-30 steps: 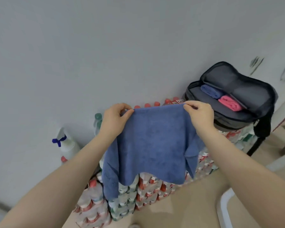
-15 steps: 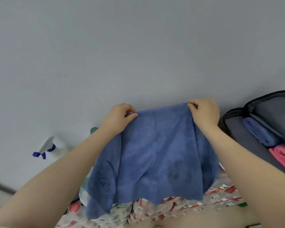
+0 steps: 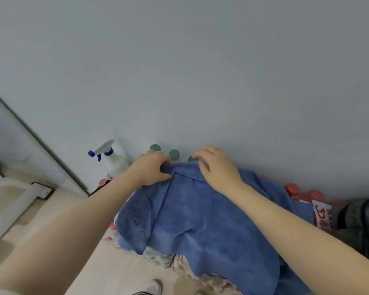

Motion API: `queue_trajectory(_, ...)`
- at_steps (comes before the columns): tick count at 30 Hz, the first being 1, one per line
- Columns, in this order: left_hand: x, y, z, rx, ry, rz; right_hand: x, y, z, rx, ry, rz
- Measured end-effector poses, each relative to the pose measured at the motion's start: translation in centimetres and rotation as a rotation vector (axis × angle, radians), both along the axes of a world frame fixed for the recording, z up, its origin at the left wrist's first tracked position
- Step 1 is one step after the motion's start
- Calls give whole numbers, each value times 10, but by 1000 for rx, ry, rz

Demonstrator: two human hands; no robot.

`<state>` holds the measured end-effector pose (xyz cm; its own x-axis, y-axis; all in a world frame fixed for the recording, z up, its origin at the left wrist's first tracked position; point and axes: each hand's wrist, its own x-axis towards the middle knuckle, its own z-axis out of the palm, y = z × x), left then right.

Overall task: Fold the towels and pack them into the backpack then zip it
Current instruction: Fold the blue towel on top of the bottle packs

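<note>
plain grey wall [image 3: 200, 71] behind, pale floor [image 3: 119, 269] below, stacked bottle packs as the work surface. blue towel [image 3: 211, 226] spread over the packs, front edge hanging off. left hand [image 3: 151, 169] pinching the far left corner, fingers curled into the cloth. right hand [image 3: 217, 167] lying on the far edge, fingers bent onto the fabric. folding step in hand, judging by the lay. next: far edge drawn toward the near one, corners matched. backpack [image 3: 358, 220] just at the right edge, mostly cut off. "yoga" readable on the towel's corner, further letters unclear. spray bottle [image 3: 113, 158] against the wall, left.
</note>
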<state>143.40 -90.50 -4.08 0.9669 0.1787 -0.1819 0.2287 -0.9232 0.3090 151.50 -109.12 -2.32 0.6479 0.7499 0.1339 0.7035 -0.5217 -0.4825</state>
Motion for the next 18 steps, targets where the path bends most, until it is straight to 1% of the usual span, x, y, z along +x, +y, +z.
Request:
queue_trajectory(2, -5, 1, 4, -15, -53, 30, -12, 24, -5, -112, -20, 164)
queue_trajectory(3, -9, 1, 7, -73, -86, 55, -16, 35, -8, -167, -36, 199)
queue_trajectory(5, -18, -1, 13, -261, -150, 147, -22, 49, -13, -199, -58, 185)
queue_trajectory(7, -28, -1, 19, -371, -186, 234, -22, 57, -14, -163, -49, 119)
queue_trajectory(8, -32, 2, 20, -374, -163, 253, -20, 58, -13, -126, -22, 88)
queue_trajectory(11, -46, 12, 16, -298, 44, 232, -9, 56, -5, 17, 84, -7)
queue_trajectory(12, -50, 17, 13, -330, 83, 235, -7, 55, -4, 53, 102, -31)
queue_trajectory(13, -54, 22, 11, -418, 82, 250, -5, 54, -4, 78, 110, -51)
queue_trajectory(16, -61, 34, 19, -908, -58, 329, -6, 54, -5, 99, 139, -115)
queue_trajectory(17, -61, 37, 24, -1029, -101, 340, -8, 56, -5, 104, 147, -135)
queue_trajectory(18, -59, 41, 29, -1094, -130, 351, -9, 58, -5, 114, 149, -153)
